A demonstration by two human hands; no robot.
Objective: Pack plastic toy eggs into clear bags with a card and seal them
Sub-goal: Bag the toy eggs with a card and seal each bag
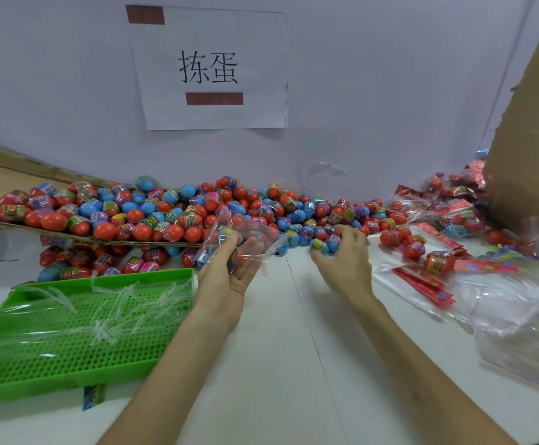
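Observation:
A long heap of red and blue plastic toy eggs [171,213] runs along the wall across the white table. My left hand [229,271] is palm up and holds a clear bag [245,232] with a couple of eggs inside it. My right hand [342,255] reaches into the front edge of the heap, its fingers curled around blue eggs [324,245]. Red printed cards [425,284] lie on a stack of clear bags [399,284] just right of that hand.
A green perforated tray [78,335] holding clear plastic strips sits at the front left. Sealed packs of eggs [454,213] pile up at the right beside a cardboard box [531,139]. A cardboard sheet [69,234] carries part of the heap. A paper sign [210,69] hangs on the wall.

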